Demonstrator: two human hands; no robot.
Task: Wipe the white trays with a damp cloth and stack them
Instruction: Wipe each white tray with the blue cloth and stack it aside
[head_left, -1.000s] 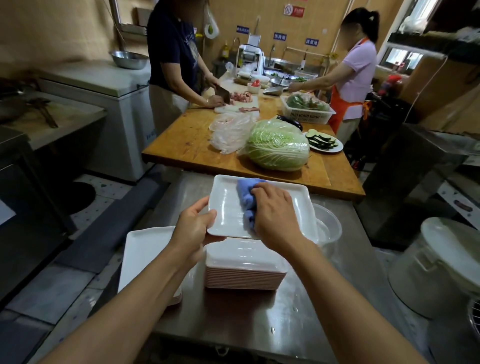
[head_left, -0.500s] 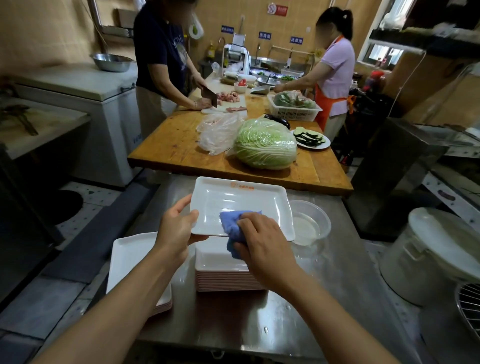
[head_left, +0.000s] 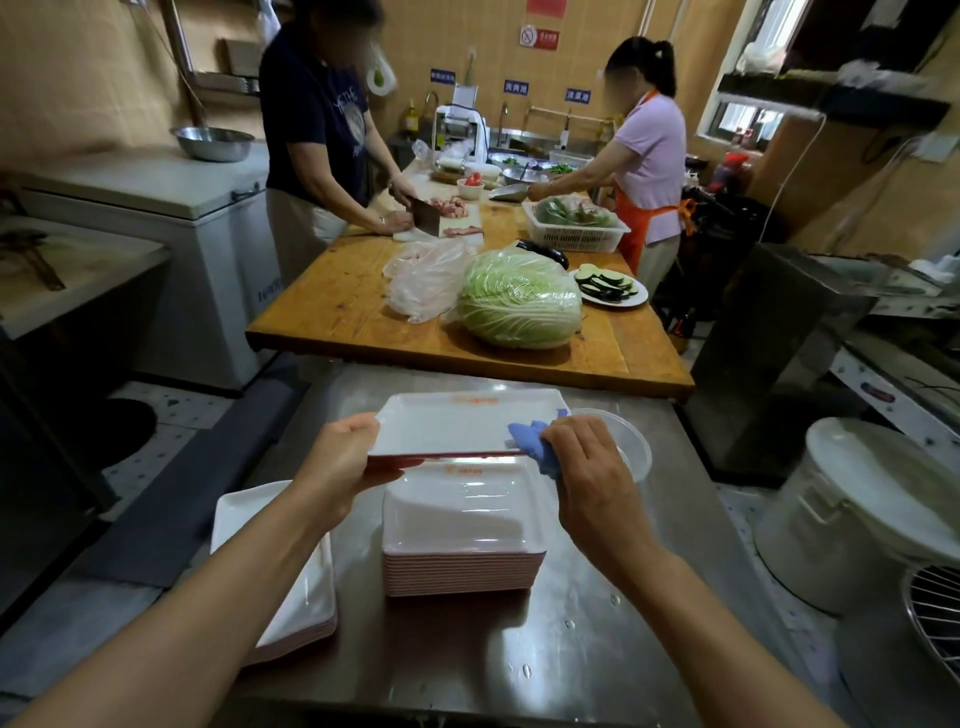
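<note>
My left hand (head_left: 340, 457) grips the left edge of a white tray (head_left: 457, 423) held level above a tall stack of white trays (head_left: 462, 535) on the steel table (head_left: 571, 649). My right hand (head_left: 587, 460) holds a blue cloth (head_left: 535, 441) against the held tray's near right corner. The cloth wraps over the rim there. A second, lower stack of white trays (head_left: 306, 587) lies to the left, partly under my left forearm.
A clear plastic bowl with water (head_left: 631, 452) stands behind my right hand. Beyond it a wooden table (head_left: 337, 306) carries a cabbage (head_left: 519, 299), bags and plates, with two persons working. A white lidded bucket (head_left: 862, 514) stands at the right.
The cloth has slid from the tray's near middle to its near right corner. The held tray has tipped flatter, so its near edge now faces me.
</note>
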